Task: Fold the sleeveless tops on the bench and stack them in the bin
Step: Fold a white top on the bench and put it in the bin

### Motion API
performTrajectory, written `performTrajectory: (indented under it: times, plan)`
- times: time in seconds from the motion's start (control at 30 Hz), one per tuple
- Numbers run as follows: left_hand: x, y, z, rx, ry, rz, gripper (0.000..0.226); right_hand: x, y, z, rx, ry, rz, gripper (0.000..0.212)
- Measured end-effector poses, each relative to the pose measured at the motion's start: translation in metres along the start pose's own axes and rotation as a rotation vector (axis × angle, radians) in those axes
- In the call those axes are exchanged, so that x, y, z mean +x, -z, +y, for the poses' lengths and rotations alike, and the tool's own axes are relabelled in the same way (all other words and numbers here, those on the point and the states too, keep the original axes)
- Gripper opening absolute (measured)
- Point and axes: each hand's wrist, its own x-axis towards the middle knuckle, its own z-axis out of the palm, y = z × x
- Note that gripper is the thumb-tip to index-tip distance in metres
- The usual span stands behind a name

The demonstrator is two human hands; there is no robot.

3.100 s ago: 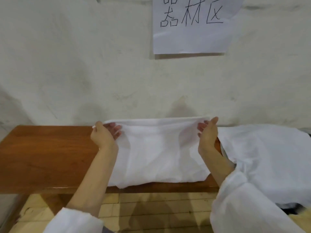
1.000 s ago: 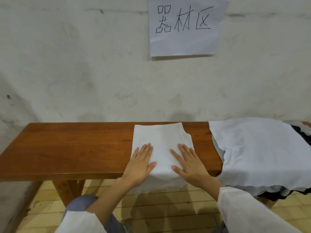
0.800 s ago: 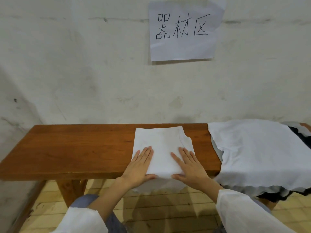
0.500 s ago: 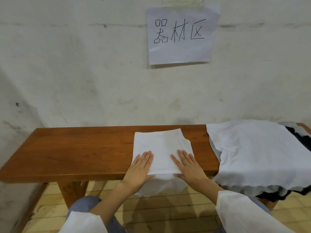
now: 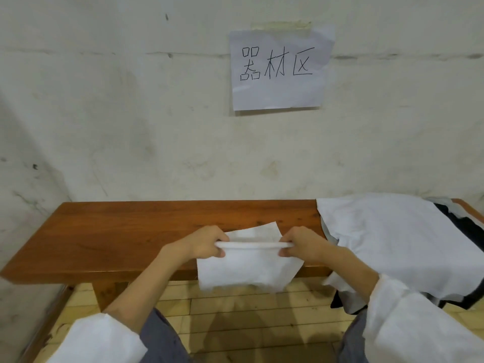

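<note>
A folded white sleeveless top (image 5: 246, 268) hangs over the front edge of the wooden bench (image 5: 117, 237). My left hand (image 5: 207, 243) grips its folded edge on the left, and my right hand (image 5: 301, 244) grips the same edge on the right. The fold is lifted a little off the bench, with the lower part drooping toward the floor. A pile of unfolded tops (image 5: 392, 242), white on top with grey and dark ones beneath, covers the bench's right end. No bin is in view.
A pale wall stands directly behind the bench, with a handwritten paper sign (image 5: 280, 69) taped to it. The bench's left half shows bare wood. Yellowish floor tiles (image 5: 235, 315) lie below, and my knees fill the bottom edge.
My hands lay flat on the folded top half a second ago. Now both have curled round its near folded edge and lifted it off the bench toward me.
</note>
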Motion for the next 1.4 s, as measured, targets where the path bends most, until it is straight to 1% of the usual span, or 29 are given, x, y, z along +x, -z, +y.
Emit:
performTrajectory:
  times: [0.07, 0.1, 0.2, 0.27, 0.37, 0.43, 0.5, 0.53, 0.57, 0.63, 0.67, 0.7, 0.73, 0.77, 0.8, 0.83, 0.87, 0.97, 1.1, 1.2, 1.23, 1.3, 1.33, 1.4]
  plan:
    - [-0.002, 0.020, 0.008, 0.016, -0.026, -0.023, 0.008, 0.001, 0.017, 0.001, 0.013, -0.008, -0.043, 0.015]
    - [-0.002, 0.029, 0.011, 0.018, -0.037, -0.012, 0.001, 0.002, 0.026, 0.001, 0.011, -0.005, -0.043, 0.014]
    - [0.005, 0.055, 0.021, 0.030, -0.027, 0.120, 0.011, 0.008, 0.057, -0.002, 0.018, -0.015, 0.047, 0.008]
    - [0.015, 0.073, 0.030, 0.118, -0.029, 0.266, 0.013, 0.015, 0.078, -0.007, -0.021, -0.020, 0.164, 0.005]
    - [0.031, 0.100, 0.041, 0.232, -0.005, 0.514, 0.027, 0.027, 0.107, -0.015, -0.088, -0.021, 0.395, 0.013]
    - [0.035, 0.115, 0.046, 0.298, -0.006, 0.703, 0.037, 0.031, 0.124, -0.020, -0.060, -0.007, 0.540, 0.014]
    - [0.035, 0.122, 0.049, 0.393, -0.072, 0.885, 0.042, 0.035, 0.128, -0.026, -0.037, 0.006, 0.690, 0.019]
    - [0.035, 0.120, 0.048, 0.431, -0.113, 0.963, 0.041, 0.037, 0.125, -0.028, -0.064, 0.013, 0.751, 0.023]
    - [0.035, 0.114, 0.044, 0.474, -0.141, 1.002, 0.038, 0.040, 0.114, -0.029, -0.112, 0.006, 0.790, 0.028]
    - [0.035, 0.085, 0.031, 0.572, -0.168, 0.974, 0.036, 0.042, 0.083, -0.027, -0.149, 0.015, 0.822, 0.030]
    - [0.034, 0.065, 0.022, 0.617, -0.181, 0.916, 0.037, 0.044, 0.063, -0.024, -0.157, 0.047, 0.820, 0.028]
    - [0.032, 0.042, 0.014, 0.655, -0.195, 0.836, 0.038, 0.045, 0.043, -0.018, -0.190, 0.061, 0.758, 0.028]
    - [0.030, 0.019, 0.004, 0.672, -0.193, 0.723, 0.041, 0.043, 0.024, -0.014, -0.230, 0.021, 0.616, 0.028]
    - [0.028, -0.004, -0.005, 0.674, -0.158, 0.599, 0.043, 0.041, 0.004, -0.008, -0.273, -0.034, 0.460, 0.027]
    - [0.025, -0.025, -0.014, 0.665, -0.102, 0.493, 0.046, 0.038, -0.015, -0.003, -0.305, -0.069, 0.344, 0.025]
    - [0.022, -0.043, -0.023, 0.644, -0.063, 0.421, 0.051, 0.035, -0.032, 0.002, -0.314, -0.078, 0.277, 0.023]
    - [0.017, -0.055, -0.028, 0.616, -0.023, 0.378, 0.055, 0.030, -0.043, 0.006, -0.302, -0.081, 0.252, 0.022]
    - [0.011, -0.069, -0.032, 0.563, 0.013, 0.382, 0.058, 0.021, -0.061, 0.012, -0.190, -0.093, 0.295, 0.020]
    - [0.005, -0.076, -0.031, 0.522, 0.051, 0.376, 0.056, 0.009, -0.072, 0.012, -0.101, -0.096, 0.325, 0.032]
    - [0.000, -0.082, -0.037, 0.387, 0.086, 0.370, 0.054, 0.004, -0.083, 0.013, -0.097, -0.110, 0.340, 0.032]
    - [-0.001, -0.082, -0.038, 0.338, 0.093, 0.375, 0.048, 0.004, -0.084, 0.013, -0.085, -0.116, 0.343, 0.032]
    - [0.000, -0.075, -0.039, 0.201, 0.129, 0.392, 0.026, 0.007, -0.081, 0.014, -0.046, -0.130, 0.345, 0.029]
    - [0.003, -0.069, -0.039, 0.158, 0.146, 0.403, 0.019, 0.011, -0.076, 0.015, -0.016, -0.143, 0.340, 0.025]
    - [0.016, -0.054, -0.044, 0.046, 0.219, 0.485, 0.016, 0.027, -0.062, 0.020, 0.062, -0.180, 0.346, 0.021]
